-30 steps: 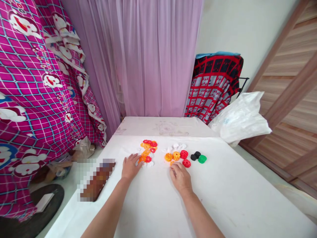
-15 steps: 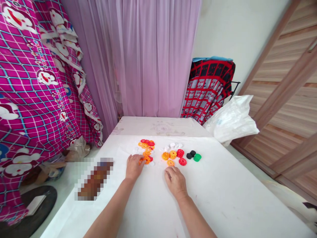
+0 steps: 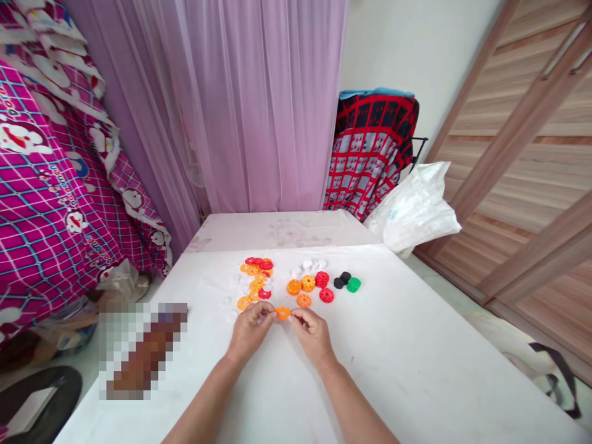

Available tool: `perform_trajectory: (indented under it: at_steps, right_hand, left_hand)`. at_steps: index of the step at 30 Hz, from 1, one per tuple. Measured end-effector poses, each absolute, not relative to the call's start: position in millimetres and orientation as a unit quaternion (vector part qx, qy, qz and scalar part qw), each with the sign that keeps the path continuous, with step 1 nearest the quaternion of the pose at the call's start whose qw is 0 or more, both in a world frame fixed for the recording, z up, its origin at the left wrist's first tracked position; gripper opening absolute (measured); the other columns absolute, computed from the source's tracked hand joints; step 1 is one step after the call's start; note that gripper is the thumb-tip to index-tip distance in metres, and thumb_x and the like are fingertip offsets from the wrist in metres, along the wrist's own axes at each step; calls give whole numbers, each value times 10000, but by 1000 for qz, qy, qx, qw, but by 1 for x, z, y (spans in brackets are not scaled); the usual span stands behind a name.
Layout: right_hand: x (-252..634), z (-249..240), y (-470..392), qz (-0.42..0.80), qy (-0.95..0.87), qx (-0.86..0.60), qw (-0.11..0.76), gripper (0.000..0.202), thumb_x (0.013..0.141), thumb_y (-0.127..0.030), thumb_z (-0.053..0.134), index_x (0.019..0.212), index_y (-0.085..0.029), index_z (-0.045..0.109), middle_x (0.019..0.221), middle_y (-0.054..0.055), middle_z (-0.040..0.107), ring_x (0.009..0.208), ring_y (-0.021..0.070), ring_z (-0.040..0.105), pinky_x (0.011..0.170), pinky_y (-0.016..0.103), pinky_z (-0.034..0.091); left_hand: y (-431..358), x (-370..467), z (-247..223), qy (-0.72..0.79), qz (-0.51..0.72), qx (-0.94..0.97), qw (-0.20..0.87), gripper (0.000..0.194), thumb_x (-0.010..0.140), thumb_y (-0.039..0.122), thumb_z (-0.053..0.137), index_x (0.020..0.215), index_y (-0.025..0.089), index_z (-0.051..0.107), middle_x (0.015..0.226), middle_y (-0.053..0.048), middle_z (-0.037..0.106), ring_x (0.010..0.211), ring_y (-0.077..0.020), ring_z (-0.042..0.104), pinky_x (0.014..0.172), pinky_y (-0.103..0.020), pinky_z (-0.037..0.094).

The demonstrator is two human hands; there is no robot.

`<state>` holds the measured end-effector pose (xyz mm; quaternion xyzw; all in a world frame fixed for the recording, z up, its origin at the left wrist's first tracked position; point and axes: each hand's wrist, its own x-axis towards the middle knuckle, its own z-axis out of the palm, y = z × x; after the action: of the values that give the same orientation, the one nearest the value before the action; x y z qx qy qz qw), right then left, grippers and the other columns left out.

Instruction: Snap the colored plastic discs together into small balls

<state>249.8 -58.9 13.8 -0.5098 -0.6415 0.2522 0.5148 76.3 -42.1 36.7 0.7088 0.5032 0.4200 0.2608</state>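
Observation:
An orange notched disc (image 3: 283, 314) is pinched at its left edge by my left hand (image 3: 252, 327) and at its right edge by my right hand (image 3: 313, 336), low over the white table. Beyond my left hand spreads a loose pile of orange, red and white discs (image 3: 257, 282). Past my right hand are orange discs (image 3: 294, 287), red discs (image 3: 326, 295) and white discs (image 3: 308, 265). Farther right lie black discs (image 3: 339, 283) and a green disc (image 3: 354, 284).
The white cloth on the table (image 3: 388, 370) has a flowered strip at its far end. A white bag (image 3: 411, 209) stands at the far right corner. A pixelated patch (image 3: 148, 351) covers the left edge.
My left hand has left the pile with an orange disc, and my right hand now grips it too. The hands are closer together. The view has turned a little to the right.

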Motion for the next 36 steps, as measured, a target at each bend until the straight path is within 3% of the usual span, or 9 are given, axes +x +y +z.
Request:
perform_trajectory:
  at_steps: [9, 19, 25, 31, 36]
  right_hand:
    - [286, 18, -46, 267, -467, -665, 519, 333, 733, -481, 541, 680, -174, 658, 555, -12, 594, 550, 143, 522, 548, 239, 415]
    - [297, 21, -24, 275, -502, -701, 426, 259, 720, -394, 551, 560, -212, 644, 542, -5, 656, 459, 139, 532, 436, 233, 342]
    - [299, 25, -20, 210, -526, -742, 358, 271, 744, -371, 553, 523, -223, 606, 506, -19, 614, 475, 134, 534, 454, 234, 308]
    - [292, 19, -29, 143, -532, -750, 366, 210, 782, -384, 519, 663, -229, 595, 603, -21, 619, 522, 134, 530, 520, 249, 360]
    - [274, 13, -35, 5, -587, -709, 390, 304, 736, -409, 584, 974, -220, 577, 966, 47, 630, 804, 182, 582, 683, 283, 445]
  left_hand:
    - [-34, 59, 31, 549, 469, 666, 187, 246, 838, 411, 503, 906, 227, 650, 843, -30, 685, 737, -153, 618, 662, -269, 497]
    - [-31, 43, 29, 610, 530, 557, 194, 325, 809, 467, 504, 955, 212, 644, 927, -53, 699, 684, -149, 610, 627, -268, 505]
    - [-25, 37, 30, 632, 571, 475, 222, 357, 772, 485, 529, 950, 199, 646, 900, -50, 696, 649, -139, 598, 579, -247, 488]
    - [-19, 23, 29, 641, 591, 442, 211, 347, 752, 461, 541, 956, 199, 643, 933, -56, 701, 726, -153, 620, 595, -245, 482]
    - [-17, 14, 28, 657, 588, 428, 197, 355, 748, 458, 539, 969, 201, 643, 946, -54, 701, 719, -152, 615, 623, -260, 486]
